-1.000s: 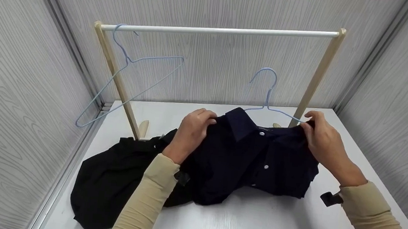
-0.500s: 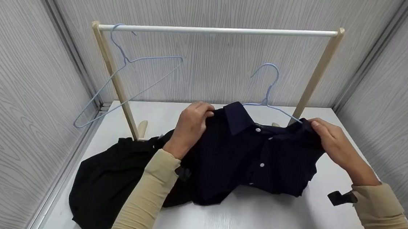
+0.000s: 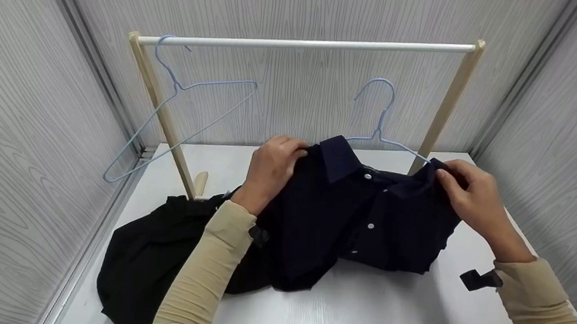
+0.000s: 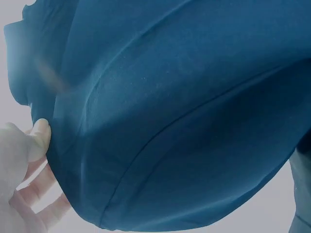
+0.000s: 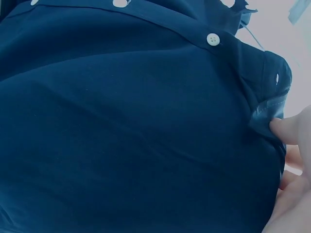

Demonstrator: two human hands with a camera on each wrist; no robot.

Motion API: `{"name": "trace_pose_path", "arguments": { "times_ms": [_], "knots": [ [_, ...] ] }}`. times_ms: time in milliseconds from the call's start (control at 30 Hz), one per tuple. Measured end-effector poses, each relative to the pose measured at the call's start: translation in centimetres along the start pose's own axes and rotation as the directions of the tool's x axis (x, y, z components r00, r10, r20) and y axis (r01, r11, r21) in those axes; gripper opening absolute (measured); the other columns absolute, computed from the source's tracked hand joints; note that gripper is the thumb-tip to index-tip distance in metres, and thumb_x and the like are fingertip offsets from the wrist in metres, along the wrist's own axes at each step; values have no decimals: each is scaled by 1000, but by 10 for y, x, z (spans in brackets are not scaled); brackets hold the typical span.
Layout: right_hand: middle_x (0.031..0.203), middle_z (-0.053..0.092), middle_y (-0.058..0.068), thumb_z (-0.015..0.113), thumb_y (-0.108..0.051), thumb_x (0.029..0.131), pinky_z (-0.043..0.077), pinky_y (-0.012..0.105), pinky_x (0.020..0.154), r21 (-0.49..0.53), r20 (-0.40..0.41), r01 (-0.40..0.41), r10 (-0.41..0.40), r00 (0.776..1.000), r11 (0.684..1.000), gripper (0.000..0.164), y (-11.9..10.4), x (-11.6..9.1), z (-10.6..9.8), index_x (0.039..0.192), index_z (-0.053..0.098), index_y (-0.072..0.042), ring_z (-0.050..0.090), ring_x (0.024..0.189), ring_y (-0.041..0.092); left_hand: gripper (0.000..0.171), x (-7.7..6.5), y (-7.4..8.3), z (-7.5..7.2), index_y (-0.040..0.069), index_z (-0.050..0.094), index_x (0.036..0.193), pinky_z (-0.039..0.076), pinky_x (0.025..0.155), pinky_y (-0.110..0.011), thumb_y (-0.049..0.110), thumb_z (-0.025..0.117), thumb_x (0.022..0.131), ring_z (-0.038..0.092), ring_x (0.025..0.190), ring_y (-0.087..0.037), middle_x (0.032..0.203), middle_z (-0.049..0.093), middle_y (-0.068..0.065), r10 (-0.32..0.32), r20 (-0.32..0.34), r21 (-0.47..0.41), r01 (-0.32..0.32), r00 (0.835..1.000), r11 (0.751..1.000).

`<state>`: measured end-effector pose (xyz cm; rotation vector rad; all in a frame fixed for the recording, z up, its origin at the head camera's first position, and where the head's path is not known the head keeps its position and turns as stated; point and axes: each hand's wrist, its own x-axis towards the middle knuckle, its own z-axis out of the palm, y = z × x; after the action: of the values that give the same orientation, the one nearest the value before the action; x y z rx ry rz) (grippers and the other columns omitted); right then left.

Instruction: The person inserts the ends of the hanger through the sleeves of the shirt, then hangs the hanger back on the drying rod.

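Note:
A navy button-up shirt [image 3: 325, 221] with a collar and white buttons is held up by its shoulders, its lower part drooping over the table. My left hand [image 3: 273, 168] pinches the shoulder left of the collar; in the left wrist view the thumb [image 4: 42, 131] presses on the cloth edge. My right hand [image 3: 476, 200] pinches the other shoulder, thumb in front, as the right wrist view also shows at the shirt's edge [image 5: 272, 114]. A light blue wire hanger [image 3: 380, 120] rises out of the neckline, hook up; its lower part is hidden inside the shirt.
Behind the shirt stands a rack with a white rail [image 3: 298, 43] and wooden posts [image 3: 447, 107]. A second blue hanger [image 3: 212, 84] hangs at the rail's left end. Black clothing [image 3: 152, 259] lies bunched on the white table [image 3: 338, 315]. Grey wood-patterned panels enclose three sides.
The right hand has shifted its grip outward on the shoulder, pulling the cloth over the hanger's arm. Shirt and hanger have risen, the hook now nearer the rail.

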<state>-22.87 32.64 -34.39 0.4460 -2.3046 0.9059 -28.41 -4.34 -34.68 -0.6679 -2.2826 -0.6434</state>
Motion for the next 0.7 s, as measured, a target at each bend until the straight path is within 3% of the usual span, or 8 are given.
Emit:
{"name": "trace_pose_path", "arguments": {
  "times_ms": [100,300,500,700],
  "knots": [
    [85,67,6,64,-6,94,36,11,70,-16,-30,9,-10,1000,1000,10,-1,1,0,94,71,2,50,75,-6,14,3,0,-1,12,75,102,58,78,-36,20,66,95,69,94,-22,98,73,-4,26,1,16,-26,1000,1000],
    [88,70,8,64,-6,95,37,11,72,-23,-59,17,-18,998,1000,11,-2,3,-2,97,72,1,51,77,-7,17,13,0,-5,10,73,104,57,81,-36,21,61,99,67,98,-23,102,70,-6,46,46,27,-47,998,999],
    [89,68,9,63,-9,95,36,12,74,-24,-110,-10,7,994,1000,14,0,6,-6,98,72,2,51,80,-7,23,34,-4,-22,9,69,114,55,85,-36,22,53,103,61,102,-26,111,65,-9,67,32,96,-70,997,993],
    [88,68,12,63,-12,96,35,12,73,-44,-146,-30,24,989,999,16,1,9,-10,96,71,3,50,79,-7,33,62,-13,-44,6,58,132,47,100,-39,17,52,102,53,118,-31,130,55,-14,76,9,207,-76,997,975]
  ]
}}
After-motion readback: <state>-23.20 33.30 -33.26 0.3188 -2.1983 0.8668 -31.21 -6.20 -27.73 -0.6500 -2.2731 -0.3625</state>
